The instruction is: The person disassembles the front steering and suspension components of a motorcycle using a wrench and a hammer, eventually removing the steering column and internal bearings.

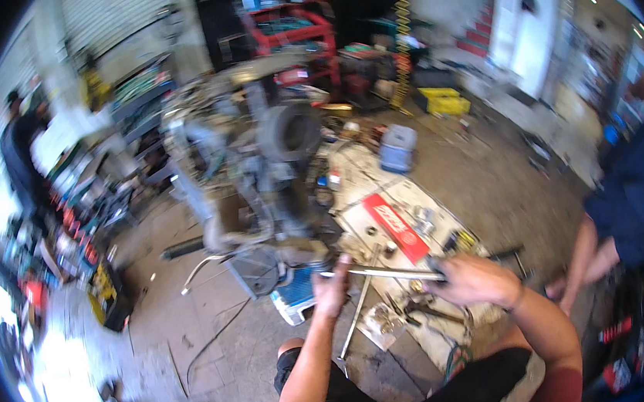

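My left hand (333,289) is closed round the head end of a long wrench (395,273), close against the lower side of a large engine (222,210). The wrench is a straight shiny bar with a dark grip, lying nearly level in front of me. On that grip, at the other end, my right hand (475,281) is wrapped. The wrench head meets a dark round part at the engine's lower edge; motion blur hides whether it sits on a fastener. Beneath my hands, a second long metal bar (360,313) slants down to the floor.
A pale mat (358,170) right of the engine bears a red box (396,229), a blue-grey container (397,149) and scattered parts. A person in dark blue (638,178) bends at the right; another person (23,160) stands far left. Behind stands a red tool cart (298,36).
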### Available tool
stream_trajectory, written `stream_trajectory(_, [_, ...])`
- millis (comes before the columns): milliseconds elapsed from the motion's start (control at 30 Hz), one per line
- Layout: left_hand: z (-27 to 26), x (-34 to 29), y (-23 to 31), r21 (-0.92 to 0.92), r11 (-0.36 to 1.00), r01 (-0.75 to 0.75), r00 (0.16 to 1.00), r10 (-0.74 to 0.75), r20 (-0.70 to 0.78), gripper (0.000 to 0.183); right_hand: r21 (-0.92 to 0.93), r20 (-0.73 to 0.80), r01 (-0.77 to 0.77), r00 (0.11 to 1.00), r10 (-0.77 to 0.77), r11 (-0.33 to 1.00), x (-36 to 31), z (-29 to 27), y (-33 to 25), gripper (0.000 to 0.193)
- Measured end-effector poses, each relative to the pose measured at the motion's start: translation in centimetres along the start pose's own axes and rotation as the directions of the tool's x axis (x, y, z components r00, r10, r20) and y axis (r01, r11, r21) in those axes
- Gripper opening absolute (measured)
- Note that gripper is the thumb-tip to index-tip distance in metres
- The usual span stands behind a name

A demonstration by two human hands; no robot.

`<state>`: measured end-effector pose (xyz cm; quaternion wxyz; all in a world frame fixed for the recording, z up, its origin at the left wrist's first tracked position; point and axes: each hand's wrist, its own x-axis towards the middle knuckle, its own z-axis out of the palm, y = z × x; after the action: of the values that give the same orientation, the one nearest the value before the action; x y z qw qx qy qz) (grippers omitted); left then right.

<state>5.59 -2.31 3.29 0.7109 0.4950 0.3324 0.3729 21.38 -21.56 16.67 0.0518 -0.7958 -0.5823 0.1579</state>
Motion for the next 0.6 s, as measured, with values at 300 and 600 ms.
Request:
stream_trajectory(300, [-0.7,0.9,2.1,0.041,0.999,-0.009,1.0,0.009,0.002,0.036,0.772,0.588,-0.366,0.721,-0.366,0.52,5.8,1.2,6.6,0.027])
stream_trajectory(600, [-1.4,2.7,-4.6,0.236,0.941,-0.242,0.924,0.298,-0.241,0.046,0.787,0.616,-0.599,0.747,-0.249,0.15,3.5,3.6,4.7,0.02])
